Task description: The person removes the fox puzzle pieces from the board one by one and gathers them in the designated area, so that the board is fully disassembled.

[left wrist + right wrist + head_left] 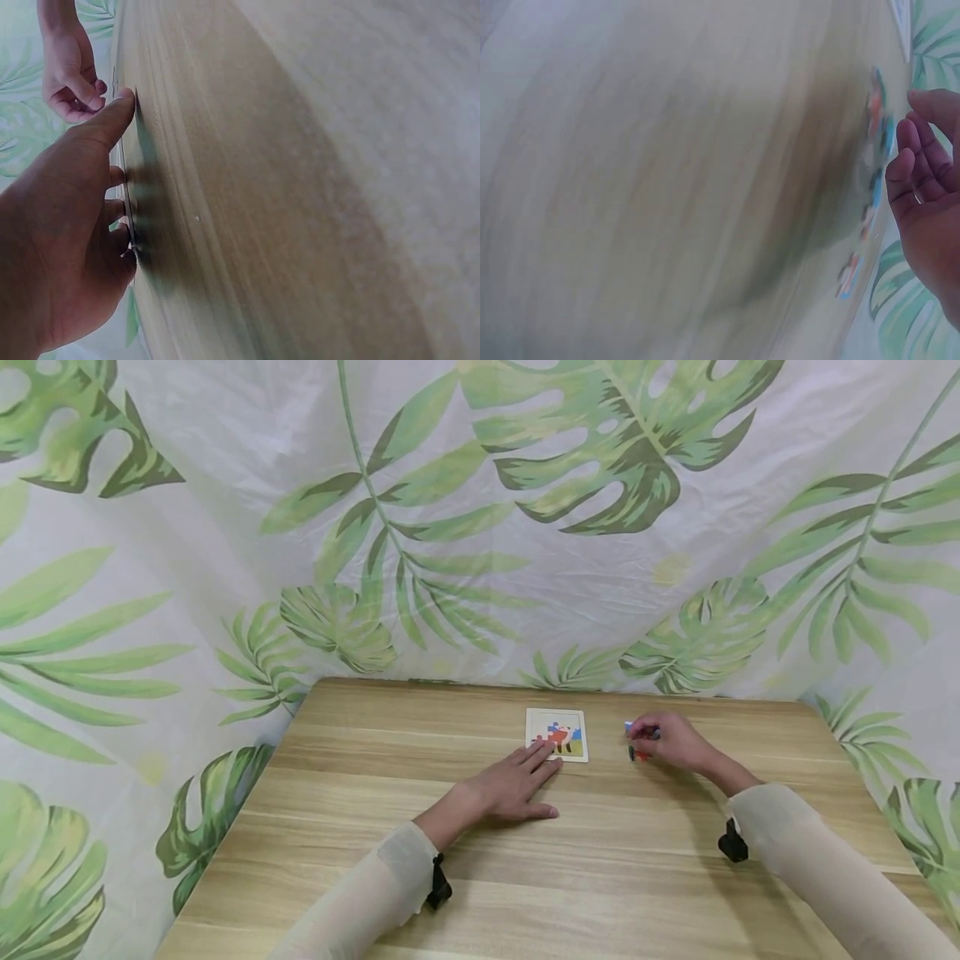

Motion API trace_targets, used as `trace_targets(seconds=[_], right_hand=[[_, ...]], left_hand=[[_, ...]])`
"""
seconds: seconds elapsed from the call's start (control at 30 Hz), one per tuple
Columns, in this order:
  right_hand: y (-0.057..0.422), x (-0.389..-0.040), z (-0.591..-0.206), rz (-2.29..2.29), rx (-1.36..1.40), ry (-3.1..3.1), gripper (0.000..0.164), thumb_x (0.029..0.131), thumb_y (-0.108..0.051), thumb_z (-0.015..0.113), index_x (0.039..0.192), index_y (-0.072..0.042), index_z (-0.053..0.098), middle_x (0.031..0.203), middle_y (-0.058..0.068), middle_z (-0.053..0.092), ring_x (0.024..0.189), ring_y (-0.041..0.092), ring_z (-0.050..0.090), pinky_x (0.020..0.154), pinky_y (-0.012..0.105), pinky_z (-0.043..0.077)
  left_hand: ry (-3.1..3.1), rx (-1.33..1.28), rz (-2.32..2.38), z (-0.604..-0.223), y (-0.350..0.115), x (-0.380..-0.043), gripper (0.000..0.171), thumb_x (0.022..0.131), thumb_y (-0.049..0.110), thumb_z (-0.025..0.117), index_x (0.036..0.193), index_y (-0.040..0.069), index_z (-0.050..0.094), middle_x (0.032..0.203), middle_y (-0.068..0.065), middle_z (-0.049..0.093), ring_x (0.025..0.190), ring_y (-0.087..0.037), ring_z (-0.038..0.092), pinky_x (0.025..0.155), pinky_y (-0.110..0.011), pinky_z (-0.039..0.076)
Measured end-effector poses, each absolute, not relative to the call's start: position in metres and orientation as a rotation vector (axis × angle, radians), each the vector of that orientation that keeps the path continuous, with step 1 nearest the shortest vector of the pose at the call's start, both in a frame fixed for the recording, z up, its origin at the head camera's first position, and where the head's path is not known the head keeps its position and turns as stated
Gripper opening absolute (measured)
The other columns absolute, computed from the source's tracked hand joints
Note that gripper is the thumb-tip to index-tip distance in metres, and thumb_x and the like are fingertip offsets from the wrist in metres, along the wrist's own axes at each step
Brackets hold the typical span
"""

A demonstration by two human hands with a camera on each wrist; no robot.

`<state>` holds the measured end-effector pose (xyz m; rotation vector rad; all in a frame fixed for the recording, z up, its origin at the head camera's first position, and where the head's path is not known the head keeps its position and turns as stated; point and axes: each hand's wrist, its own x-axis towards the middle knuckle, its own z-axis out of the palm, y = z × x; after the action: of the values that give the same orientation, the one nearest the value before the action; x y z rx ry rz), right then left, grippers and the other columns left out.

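Note:
A small square jigsaw board (557,712) with a pale border and a partly filled animal picture lies toward the back of the wooden table. My left hand (517,783) is spread palm down, its fingertips resting on the board's near edge. To the right of it, my right hand (672,743) is over a cluster of small colourful puzzle pieces (639,754), partly covering them. Its fingers are loosely bent and the thumb is close to them; no piece shows between them in the right wrist view. There, several pieces (849,276) lie in a row beside the hand.
The wooden table (420,710) ends at its back edge against a leaf-patterned cloth (450,527), which also hangs at both sides. Dark wrist cameras (439,885) are worn at both sleeves.

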<state>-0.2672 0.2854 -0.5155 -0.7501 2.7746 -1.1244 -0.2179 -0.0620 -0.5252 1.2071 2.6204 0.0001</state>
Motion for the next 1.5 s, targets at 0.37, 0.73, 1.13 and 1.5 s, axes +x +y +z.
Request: trace_targets(seconds=[0.37,0.73,1.13,1.5], right_hand=[[0.250,-0.282,-0.508,-1.076,-0.786,2.734,0.014,0.095,0.002,0.075,0.109,0.002,0.079,0.099,0.011,0.077,0.088,0.014,0.069,0.077,0.027,0.057],[0.224,-0.290,-0.512,-1.119,-0.832,2.679,0.018,0.097,0.003,0.072,0.115,0.004,0.077,0.103,0.014,0.077,0.093,0.023,0.072,0.081,0.031,0.059],[0.202,-0.304,-0.511,-1.077,-0.907,2.634,0.022,0.099,0.000,0.071,0.119,0.004,0.076,0.108,0.014,0.078,0.100,0.028,0.072,0.088,0.045,0.061],[0.190,-0.312,-0.509,-1.028,-0.930,2.596,0.023,0.098,0.002,0.071,0.119,0.008,0.074,0.107,0.017,0.077,0.097,0.026,0.072,0.087,0.044,0.060]], left_hand=[[2.633,1.217,0.025,-0.524,-0.063,-0.218,0.087,0.107,0.068,0.042,0.171,0.014,0.019,0.179,-0.011,0.005,0.165,-0.027,0.004,0.133,-0.040,0.013],[2.632,1.221,0.071,-0.523,-0.065,-0.218,0.085,0.107,0.068,0.041,0.171,0.016,0.020,0.179,-0.010,0.006,0.165,-0.027,0.005,0.132,-0.039,0.015],[2.651,1.269,0.067,-0.520,-0.061,-0.217,0.083,0.108,0.065,0.042,0.171,0.015,0.021,0.178,-0.013,0.010,0.165,-0.031,0.009,0.132,-0.042,0.014],[2.657,1.310,0.022,-0.521,-0.053,-0.216,0.081,0.109,0.065,0.040,0.171,0.016,0.023,0.178,-0.012,0.011,0.165,-0.027,0.009,0.132,-0.044,0.018]])
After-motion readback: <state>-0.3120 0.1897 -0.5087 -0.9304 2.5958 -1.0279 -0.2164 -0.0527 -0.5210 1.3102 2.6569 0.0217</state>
